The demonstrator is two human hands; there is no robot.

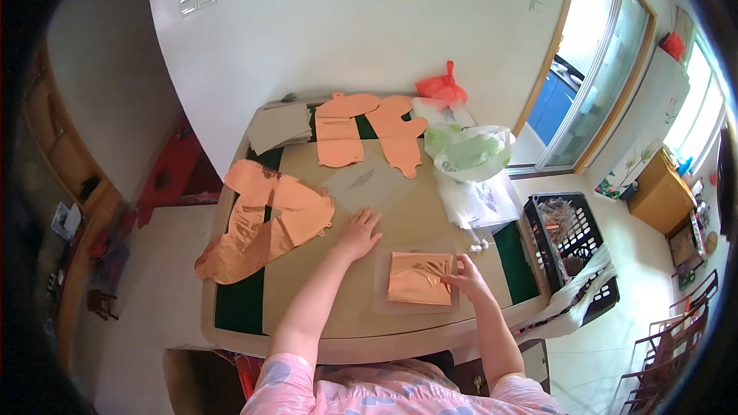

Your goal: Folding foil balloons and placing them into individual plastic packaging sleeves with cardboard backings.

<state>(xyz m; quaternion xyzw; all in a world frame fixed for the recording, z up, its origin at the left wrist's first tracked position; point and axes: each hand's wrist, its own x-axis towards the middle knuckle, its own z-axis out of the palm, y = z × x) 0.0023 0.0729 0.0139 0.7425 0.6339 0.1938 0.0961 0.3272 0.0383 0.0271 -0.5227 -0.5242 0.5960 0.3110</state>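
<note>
foil shape (304, 204) lies left. next, the left hand (359, 237) rests on the brown sheet (350, 315), fingers a bit spread, holding nothing. folded foil (411, 284) lies further right; the right hand (467, 280) touches its right edge, fingers bent, can't tell if gripping.

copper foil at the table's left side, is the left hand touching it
Apart: the head view shows brown covering between the copper foil and the left hand.

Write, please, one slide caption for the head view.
Right grip at the edge of a coppery packet, left grip palm-down on the brown table covering, larger coppery shapes beyond.
</note>
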